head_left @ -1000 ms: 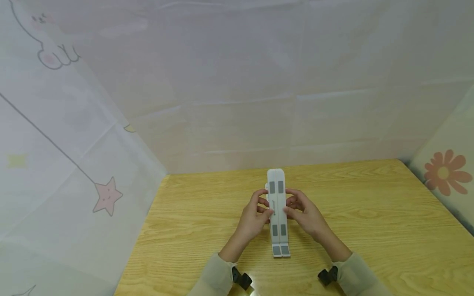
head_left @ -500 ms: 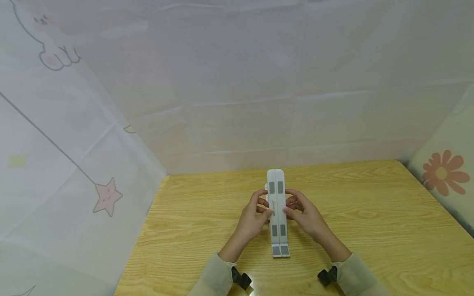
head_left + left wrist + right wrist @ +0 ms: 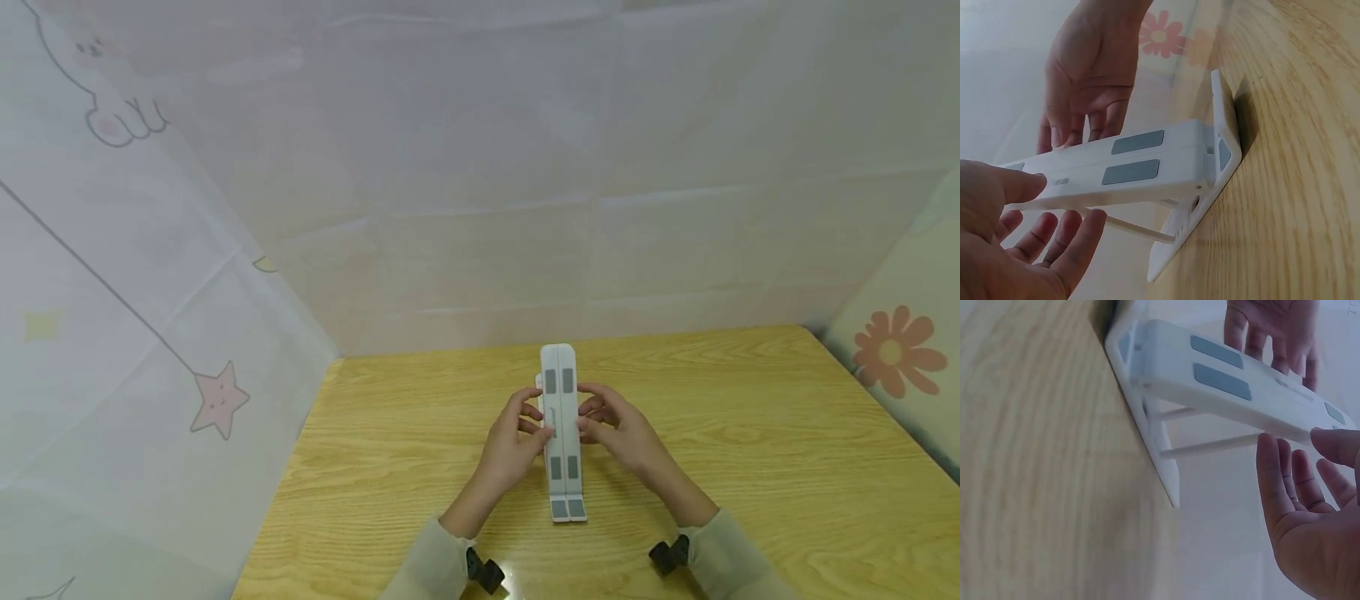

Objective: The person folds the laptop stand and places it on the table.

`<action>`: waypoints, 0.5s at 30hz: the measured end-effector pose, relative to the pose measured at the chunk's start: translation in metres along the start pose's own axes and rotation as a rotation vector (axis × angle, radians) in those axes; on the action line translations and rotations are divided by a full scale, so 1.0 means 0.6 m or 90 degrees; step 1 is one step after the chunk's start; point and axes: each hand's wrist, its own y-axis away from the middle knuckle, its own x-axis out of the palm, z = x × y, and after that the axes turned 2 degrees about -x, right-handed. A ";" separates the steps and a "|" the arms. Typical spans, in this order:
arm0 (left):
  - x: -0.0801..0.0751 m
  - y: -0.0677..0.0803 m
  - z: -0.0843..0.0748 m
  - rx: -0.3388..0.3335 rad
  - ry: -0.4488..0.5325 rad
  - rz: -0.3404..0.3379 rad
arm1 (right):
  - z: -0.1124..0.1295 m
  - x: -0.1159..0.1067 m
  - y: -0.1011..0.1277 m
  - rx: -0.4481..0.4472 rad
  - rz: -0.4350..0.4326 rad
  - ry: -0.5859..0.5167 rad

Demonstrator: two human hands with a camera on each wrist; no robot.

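Looks like a screened-off tabletop recording spot; rm type (home, office, lab) can't tell. Wood-grain table (image 3: 360, 467) w/ pale creased sheeting (image 3: 480, 167) on far side, L & R, printed w/ cartoon pics, e.g. pink star (image 3: 219, 402) & coral flower (image 3: 891, 352). Blk wrist cams (image 3: 489, 575) fit w/ recording.

Stand (image 3: 564, 450): plain white, front patches (image 3: 551, 382) flat blue-grey rectangles, paired; struts (image 3: 1213, 445) also white. Worktop (image 3: 420, 433): yellow-tan, streaky wood-grain pattern. Rear cloth (image 3: 480, 167): pale grey up top, fading to faint peach low down. Left cloth (image 3: 90, 433): greyish white, printed with a pink star (image 3: 219, 400) outlined in grey on a dark grey line, a pale yellow four-pointed shape (image 3: 41, 325), and a white animal drawing (image 3: 120, 117), grey outline, pink spot. Flower (image 3: 891, 352), right side: coral-red petals, yellowish centre. Sleeves (image 3: 431, 562): plain pale beige-grey. Wrist devices (image 3: 485, 572): black.
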 end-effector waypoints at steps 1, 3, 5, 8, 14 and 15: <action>-0.001 0.003 -0.002 0.004 -0.015 -0.003 | 0.002 -0.003 -0.001 -0.006 0.003 0.000; -0.003 0.009 -0.004 0.014 -0.051 -0.008 | 0.008 -0.011 -0.003 -0.017 0.006 0.004; -0.005 0.016 -0.006 0.026 -0.075 -0.008 | 0.015 -0.019 -0.005 -0.024 0.006 0.014; -0.007 0.026 -0.011 0.036 -0.092 -0.003 | 0.028 -0.031 -0.008 -0.031 0.012 0.027; -0.010 0.045 -0.021 0.046 -0.144 0.008 | 0.051 -0.048 -0.018 -0.058 0.025 0.066; -0.010 0.049 -0.021 0.053 -0.160 0.010 | 0.055 -0.050 -0.020 -0.062 0.026 0.073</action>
